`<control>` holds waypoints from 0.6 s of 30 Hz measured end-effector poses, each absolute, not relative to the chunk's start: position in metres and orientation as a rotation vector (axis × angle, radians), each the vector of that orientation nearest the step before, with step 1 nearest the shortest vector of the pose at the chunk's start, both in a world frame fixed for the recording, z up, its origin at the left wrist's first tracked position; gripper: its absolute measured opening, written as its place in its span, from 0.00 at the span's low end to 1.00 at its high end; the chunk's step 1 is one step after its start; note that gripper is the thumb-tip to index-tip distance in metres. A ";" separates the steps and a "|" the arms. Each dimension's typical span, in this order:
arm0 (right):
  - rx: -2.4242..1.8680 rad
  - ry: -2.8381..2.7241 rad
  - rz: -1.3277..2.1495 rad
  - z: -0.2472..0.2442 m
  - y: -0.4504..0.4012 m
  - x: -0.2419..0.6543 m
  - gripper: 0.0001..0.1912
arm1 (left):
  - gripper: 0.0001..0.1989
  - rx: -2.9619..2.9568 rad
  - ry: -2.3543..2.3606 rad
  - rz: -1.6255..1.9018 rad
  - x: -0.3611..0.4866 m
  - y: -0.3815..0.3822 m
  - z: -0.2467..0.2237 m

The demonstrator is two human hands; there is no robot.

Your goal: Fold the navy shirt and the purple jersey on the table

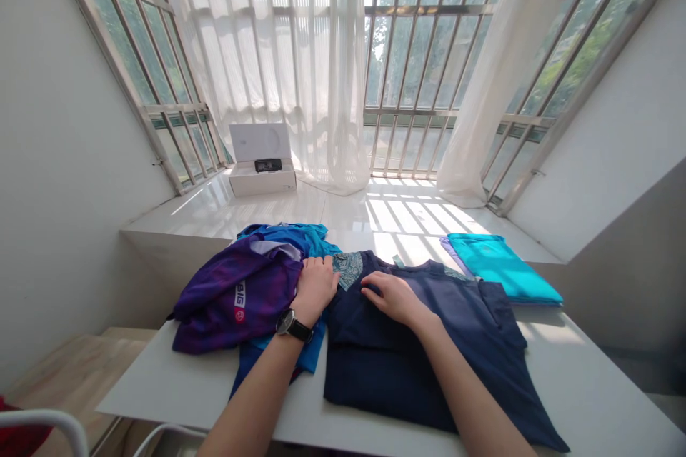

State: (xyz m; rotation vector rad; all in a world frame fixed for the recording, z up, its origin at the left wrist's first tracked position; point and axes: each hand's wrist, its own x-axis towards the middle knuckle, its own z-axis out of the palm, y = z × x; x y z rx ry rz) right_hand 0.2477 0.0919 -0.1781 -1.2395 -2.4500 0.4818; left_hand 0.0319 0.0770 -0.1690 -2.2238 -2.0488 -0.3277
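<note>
A navy blue T-shirt (396, 364) with patterned teal shoulder panels lies spread on the white table, collar toward the window. Its left edge looks folded in, while the right sleeve lies out to the side. My left hand (316, 290), wearing a black-strapped watch (293, 326), rests with extended fingers at the shirt's left shoulder, beside the clothes pile. Over the shirt's upper chest, just below the collar, is my right hand (395, 296), its fingers loosely bent and thumb apart. I see no cloth gripped in either hand.
Left of the shirt, a purple garment (241, 293) lies heaped on blue ones (292, 234). A folded turquoise garment (504, 268) sits at the right, over a lilac one. An opened white box (262, 182) holding a black device stands on the ledge by barred, curtained windows.
</note>
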 end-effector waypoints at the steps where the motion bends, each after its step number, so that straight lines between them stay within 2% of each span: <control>1: -1.245 -2.457 0.475 -0.178 0.092 0.248 0.12 | 0.13 -2.245 -2.038 -0.345 0.031 0.077 -0.170; 6: -1.276 -2.482 0.422 -0.178 0.093 0.247 0.12 | 0.14 -2.453 -1.986 -0.618 0.027 0.084 -0.179; 12: -1.260 -2.477 0.410 -0.177 0.093 0.247 0.12 | 0.24 -2.751 -1.821 -1.164 0.021 0.096 -0.186; 18: -1.265 -2.460 0.402 -0.177 0.094 0.246 0.12 | 0.32 -2.634 -1.946 -1.206 0.020 0.103 -0.189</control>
